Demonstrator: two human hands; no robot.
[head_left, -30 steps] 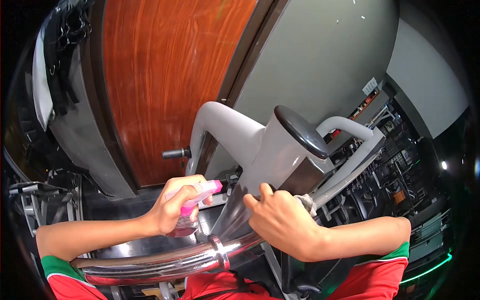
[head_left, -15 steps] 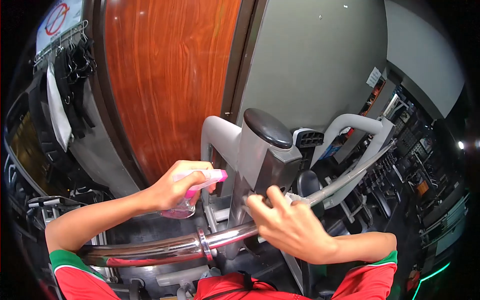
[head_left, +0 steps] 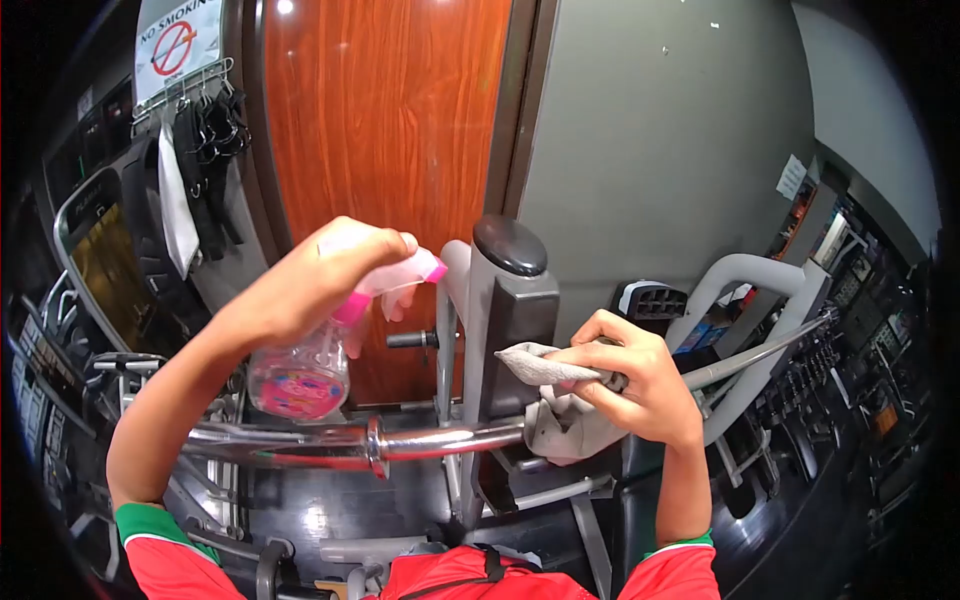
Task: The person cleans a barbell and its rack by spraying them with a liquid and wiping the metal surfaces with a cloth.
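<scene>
My left hand (head_left: 335, 270) is wrapped round the neck of a clear spray bottle (head_left: 300, 380) with a pink and white trigger head and a colourful label. Its pink nozzle points right, toward the grey machine post (head_left: 515, 320) with a black rounded cap. In my right hand (head_left: 640, 380) is a bunched grey cloth (head_left: 575, 425), pinched between thumb and fingers, with part hanging down over the bar. Below both hands runs the shiny chrome bar (head_left: 450, 440), with a collar between the hands.
Behind the machine stand a reddish wood door (head_left: 385, 130) and a grey wall (head_left: 660, 150). At left, straps and a white cloth hang from a rack (head_left: 185, 90) below a no-smoking sign (head_left: 178, 45). More gym equipment (head_left: 790, 400) fills the right side.
My left hand has raised the spray bottle, showing more of its body. My right hand has lifted and moved right, bringing the cloth into fuller view. The camera view has shifted left.
</scene>
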